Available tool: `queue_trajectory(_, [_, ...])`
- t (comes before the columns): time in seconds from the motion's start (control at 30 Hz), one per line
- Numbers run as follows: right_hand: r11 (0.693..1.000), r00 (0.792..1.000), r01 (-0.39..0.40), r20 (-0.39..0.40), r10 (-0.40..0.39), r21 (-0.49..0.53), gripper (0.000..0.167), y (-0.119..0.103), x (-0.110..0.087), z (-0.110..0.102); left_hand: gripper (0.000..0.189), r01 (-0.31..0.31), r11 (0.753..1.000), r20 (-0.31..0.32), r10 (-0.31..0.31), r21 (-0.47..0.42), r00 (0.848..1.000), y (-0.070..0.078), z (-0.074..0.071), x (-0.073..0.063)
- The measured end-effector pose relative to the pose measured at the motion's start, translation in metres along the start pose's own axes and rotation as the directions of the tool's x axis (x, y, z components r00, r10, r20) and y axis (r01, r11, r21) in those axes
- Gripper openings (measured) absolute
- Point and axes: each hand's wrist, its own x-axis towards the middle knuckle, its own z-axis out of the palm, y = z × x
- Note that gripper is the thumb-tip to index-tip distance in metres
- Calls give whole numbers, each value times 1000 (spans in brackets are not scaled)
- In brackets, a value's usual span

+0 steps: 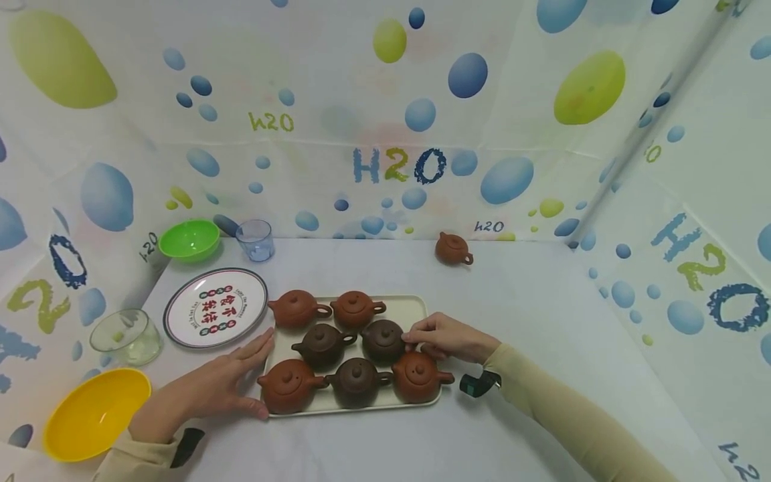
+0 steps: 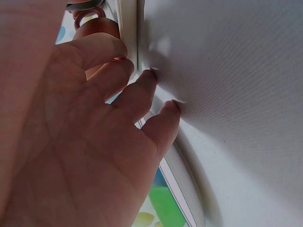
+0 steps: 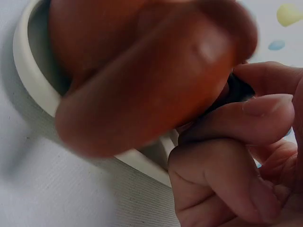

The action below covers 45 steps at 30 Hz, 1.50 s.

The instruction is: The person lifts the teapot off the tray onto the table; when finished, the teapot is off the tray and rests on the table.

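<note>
A cream tray [image 1: 406,308] carries several small clay teapots, some reddish-brown and some dark brown. My right hand [image 1: 448,336] pinches the handle of the dark brown teapot [image 1: 382,340] at the right of the middle row. In the right wrist view, a reddish-brown teapot [image 3: 147,90] fills the foreground and hides most of the dark handle [image 3: 240,90] between thumb and finger. My left hand [image 1: 211,388] lies along the tray's left edge with fingers extended. Its fingertips touch the white cloth beside the tray in the left wrist view.
Another reddish-brown teapot [image 1: 453,248] stands at the back right. On the left are a white plate [image 1: 181,311] with printed characters, a green bowl [image 1: 190,241], a bluish glass [image 1: 255,241], a clear glass bowl [image 1: 129,341] and a yellow bowl [image 1: 96,415]. Patterned curtains [image 1: 337,80] surround the table.
</note>
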Motion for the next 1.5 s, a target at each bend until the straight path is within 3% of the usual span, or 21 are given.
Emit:
queue_trajectory(0.37, [999,997,-35,-75,36,13,32,-6,-12,-6,125,8,1000,14,-8,-20,1000,-1,3,-1])
queue_trajectory(0.67, [999,990,-28,-139,33,36,35,-6,-31,-16,127,-29,1000,-26,29,7,999,-3,2,-1])
queue_trajectory(1.27, [991,965,-62,-247,91,122,31,19,-72,-36,124,-17,1000,-7,17,-23,1000,-3,2,-3])
queue_trajectory(1.5, [982,939,-74,-318,128,175,29,31,-84,-50,126,-25,1000,-22,25,-11,999,-4,3,-1])
